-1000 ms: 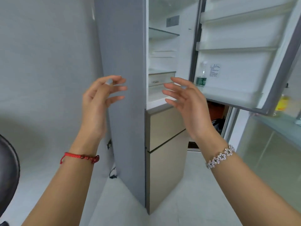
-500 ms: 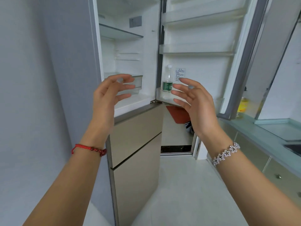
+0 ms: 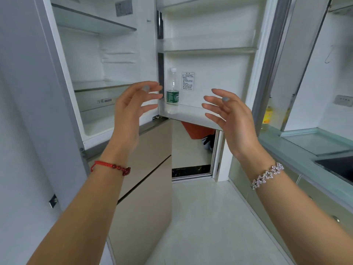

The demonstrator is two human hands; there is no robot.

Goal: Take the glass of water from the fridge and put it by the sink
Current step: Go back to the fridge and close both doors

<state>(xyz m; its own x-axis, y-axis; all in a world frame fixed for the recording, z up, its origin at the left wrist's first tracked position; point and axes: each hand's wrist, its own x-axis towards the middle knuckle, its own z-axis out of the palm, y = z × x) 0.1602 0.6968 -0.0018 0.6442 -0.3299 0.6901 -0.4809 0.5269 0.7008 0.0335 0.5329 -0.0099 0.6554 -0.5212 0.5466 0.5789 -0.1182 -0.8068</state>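
Note:
The fridge (image 3: 63, 73) stands open ahead, its white shelves bare as far as I can see. No glass of water shows in the compartment or on the door. A clear water bottle (image 3: 172, 88) with a green label stands in the lowest door rack (image 3: 191, 115). My left hand (image 3: 131, 109) is raised in front of the compartment's right edge, fingers spread and empty. My right hand (image 3: 231, 115) hovers in front of the door rack, also spread and empty. The sink (image 3: 338, 167) shows as a dark basin at the right edge.
A pale green glass counter (image 3: 298, 150) runs along the right, with a yellow bottle (image 3: 267, 116) at its far end behind the fridge door (image 3: 210, 64). Beige fridge drawers (image 3: 150, 169) sit below the compartment. A doorway with a red object lies beyond. The floor is pale tile.
The view has swung right and closer to the fridge, so the interior, door rack, counter and sink edge now show. Both hands stay raised, spread and empty.

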